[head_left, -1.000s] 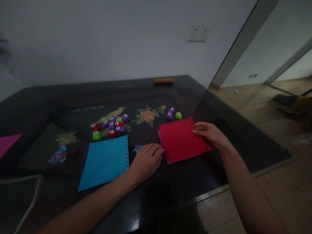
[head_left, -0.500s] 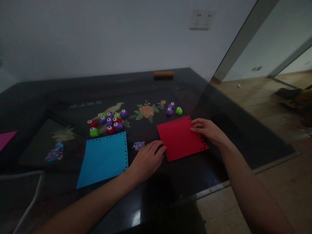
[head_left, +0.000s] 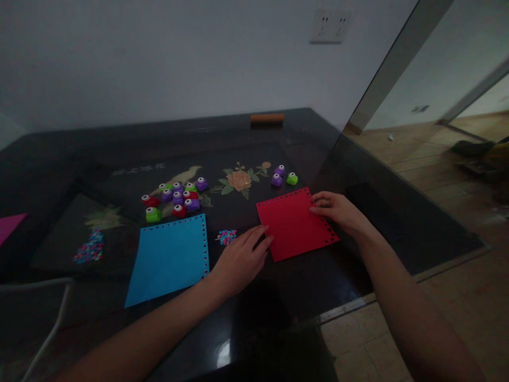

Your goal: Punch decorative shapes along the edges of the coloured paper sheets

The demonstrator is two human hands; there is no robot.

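A square sheet of red paper [head_left: 290, 228] lies on the dark table, with punched holes along its top and right edges. At its left edge my left hand [head_left: 240, 260] has thumb and forefinger closed on the paper. My right hand [head_left: 338, 209] pinches the upper right edge, thumb on top and fingers curled beside it. A blue paper sheet [head_left: 170, 260], also punched along its top and right edges, rests to the left of my left hand. Small punched-out paper bits [head_left: 226, 236] lie in a pile between the two sheets.
Several eye-shaped craft punches [head_left: 178, 198] in red, green and purple cluster behind the blue sheet. Three more punches [head_left: 277, 180] stand behind the red one. Another confetti pile [head_left: 90, 248], a pink sheet [head_left: 11, 227] and a white bent tube [head_left: 59, 313] are leftward. A brown roll [head_left: 267, 118] lies near the wall.
Almost nothing differs. The view has shifted very slightly, and both hands keep their places at the red paper's edges.
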